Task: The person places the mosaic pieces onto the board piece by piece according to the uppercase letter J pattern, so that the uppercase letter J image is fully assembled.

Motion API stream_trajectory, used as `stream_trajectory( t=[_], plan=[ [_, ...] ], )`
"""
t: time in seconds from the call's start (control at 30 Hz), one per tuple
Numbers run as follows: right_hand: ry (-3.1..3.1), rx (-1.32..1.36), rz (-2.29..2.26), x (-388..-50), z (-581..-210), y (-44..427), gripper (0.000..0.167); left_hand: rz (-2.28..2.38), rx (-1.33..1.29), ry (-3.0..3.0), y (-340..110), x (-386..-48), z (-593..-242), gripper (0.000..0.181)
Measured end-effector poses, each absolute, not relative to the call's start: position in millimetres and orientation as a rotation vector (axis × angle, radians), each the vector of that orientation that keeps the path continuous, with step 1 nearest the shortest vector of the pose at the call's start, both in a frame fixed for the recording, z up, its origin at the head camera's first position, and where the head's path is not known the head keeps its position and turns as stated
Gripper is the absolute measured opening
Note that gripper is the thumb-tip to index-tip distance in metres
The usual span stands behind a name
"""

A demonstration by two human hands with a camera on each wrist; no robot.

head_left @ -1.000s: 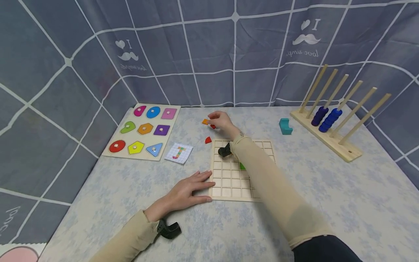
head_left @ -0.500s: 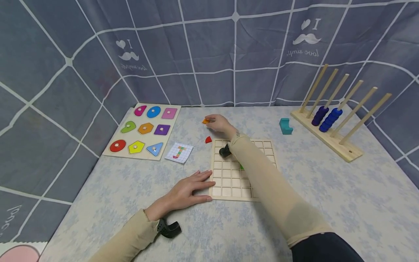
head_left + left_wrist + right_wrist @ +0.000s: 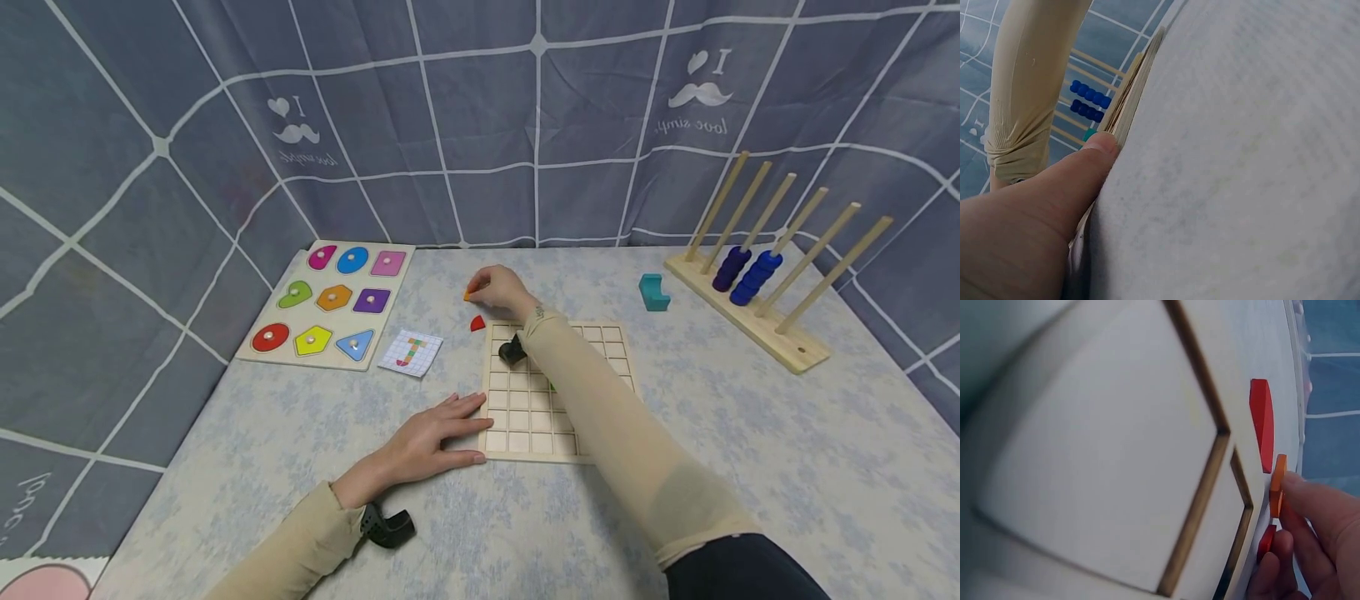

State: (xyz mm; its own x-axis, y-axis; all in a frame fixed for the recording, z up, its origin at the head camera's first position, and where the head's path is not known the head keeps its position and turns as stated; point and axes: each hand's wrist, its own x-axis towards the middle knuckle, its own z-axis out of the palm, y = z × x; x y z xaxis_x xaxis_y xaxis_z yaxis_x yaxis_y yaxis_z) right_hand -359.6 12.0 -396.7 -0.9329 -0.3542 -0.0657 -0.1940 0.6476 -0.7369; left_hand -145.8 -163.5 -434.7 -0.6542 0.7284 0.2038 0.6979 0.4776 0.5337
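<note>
My right hand (image 3: 499, 288) pinches a small orange block (image 3: 1277, 485) between thumb and finger, low over the table behind the board. Right by its lower fingers is a red piece (image 3: 1267, 542); whether they hold it I cannot tell. A second red piece (image 3: 477, 322), with a curved side, lies apart near the far left corner of the wooden grid board (image 3: 519, 421). With fingers spread, my left hand (image 3: 420, 442) rests at the board's left edge, the thumb (image 3: 1102, 142) touching it. A green piece (image 3: 552, 386) on the board is mostly hidden by the right forearm.
Left of the board lies a pattern card (image 3: 410, 352) with a coloured shape. Beyond it is a shape puzzle board (image 3: 288, 349) with knobbed pieces. A teal block (image 3: 654, 292) and a peg stand (image 3: 750, 312) with blue beads are on the right.
The right hand has shifted slightly nearer and to the left, and the orange block has come along. The red piece beside that hand is now hidden in the head view. The left hand stays put.
</note>
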Motion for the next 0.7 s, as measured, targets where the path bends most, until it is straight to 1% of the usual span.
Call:
stream_trajectory(
  t=[0.1,0.2,0.3,0.4,0.53,0.7],
  plan=[
    [2.662,-0.422,-1.174,-360,-397,12,0.018,0.921,1.285,2.656,-163,-146,-434,0.05],
    [2.654,-0.435,-1.171,-361,-398,11,0.021,0.921,1.283,2.655,-164,-145,-434,0.05],
    [2.627,-0.504,-1.142,-361,-394,14,0.023,0.922,1.286,2.654,-164,-145,-434,0.05],
    [2.583,-0.587,-1.12,-358,-383,20,0.022,0.923,1.28,2.658,-165,-145,-433,0.05],
    [2.539,-0.66,-1.139,-349,-364,37,0.019,0.922,1.266,2.656,-166,-145,-431,0.05],
    [2.495,-0.688,-1.246,-332,-349,73,0.018,0.932,1.248,2.632,-165,-146,-430,0.051]
  ],
)
